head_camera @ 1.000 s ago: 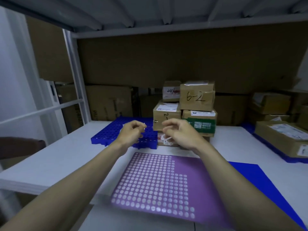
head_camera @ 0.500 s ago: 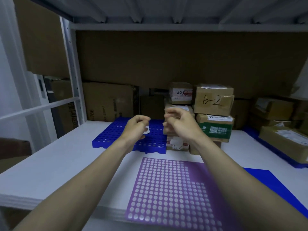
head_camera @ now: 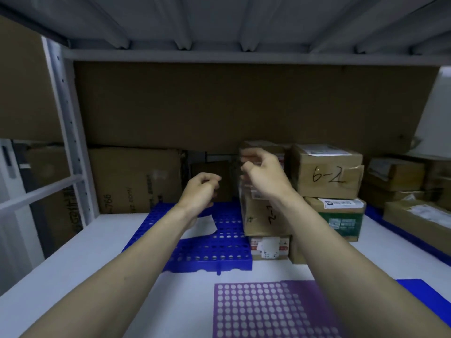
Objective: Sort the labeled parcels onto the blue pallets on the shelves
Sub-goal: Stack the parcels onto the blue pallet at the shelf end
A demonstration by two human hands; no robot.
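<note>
1. The parcel (head_camera: 327, 174) on top of the right-hand stack carries handwritten "6-2" on its front and a white shipping label on its lid; the label's print is too small to read.
2. Beneath it sits a green-printed parcel (head_camera: 341, 219) with a white label on top; its text is illegible.
3. To the left, a tilted brown parcel (head_camera: 263, 220) bears handwriting that looks like "2-7", though the stroke is blurred. It rests on a low box with a red-and-white label (head_camera: 268, 247), writing unreadable.
4. A small parcel (head_camera: 262, 152) at the top of that left stack is mostly hidden behind the right hand (head_camera: 264, 176); a strip of its label shows, smeared by motion.
5. The right hand is raised in front of that small parcel with fingers curled; whether it grips the box or only hovers before it cannot be told.
6. The left hand (head_camera: 201, 192) hangs over the blue pallet (head_camera: 219, 254) with fingers curled inward. A white slip of paper (head_camera: 203, 226) shows just below the wrist; whether the hand holds it or it lies on the pallet is unclear.
7. The blue pallet lies on the white shelf (head_camera: 80, 252), left of and touching the parcel stacks.
8. A large carton (head_camera: 136, 179) at the back left shows partial print, "766" and "com/", the rest cut off.
9. A purple sheet of round white stickers (head_camera: 268, 311) lies at the near edge, partly covered by the right forearm, with a blue sheet (head_camera: 419, 296) beside it.
10. More parcels (head_camera: 402, 176) at the far right are dim and cropped by the frame.
</note>
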